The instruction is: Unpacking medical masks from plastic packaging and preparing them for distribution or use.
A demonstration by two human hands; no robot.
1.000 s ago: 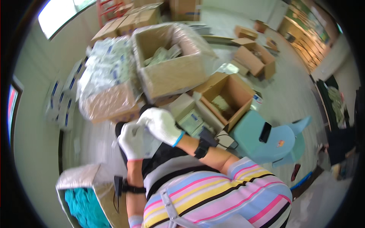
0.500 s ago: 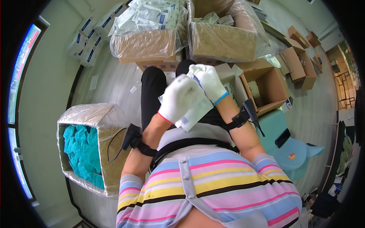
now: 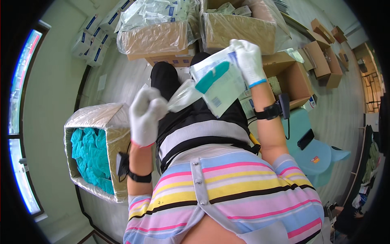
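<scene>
— Pale floor (image 3: 122, 81) is running under everything, and a tall window (image 3: 18, 122) is glowing along the far left wall. What's sitting nearest it?

— Small white-and-blue boxes (image 3: 90, 38) are lying stacked by the wall at the upper left. Below them a plastic-lined carton (image 3: 109, 122) is standing open beside the person's left arm, and teal folded items (image 3: 89, 156) are filling it.

— And the left hand?

— The left hand (image 3: 145, 116), in a white glove, is clenching tight on the clear tail of a plastic pouch (image 3: 211, 83), just above the carton's inner edge. A black band is wrapping that wrist.

— Where's the pouch itself?

— It's hanging in the air over the person's black-clad lap, stretching between both hands, tilting up to the right. Something teal is showing through it, over a white sheet.

— The right hand?

— The right hand (image 3: 248, 61), gloved too, is gripping the pouch's upper corner, held higher than the left.

— Behind them?

— Two big cartons are sitting ahead of the knees: one (image 3: 156, 36) heaped with sealed packets, the other (image 3: 239, 28) lined with plastic film. Further right a smaller open box (image 3: 292, 77) is standing on the floor, and a light blue plastic stool (image 3: 315, 154) is sitting by the person's right elbow, with more flattened cardboard boxes (image 3: 325, 32) lying beyond.
</scene>
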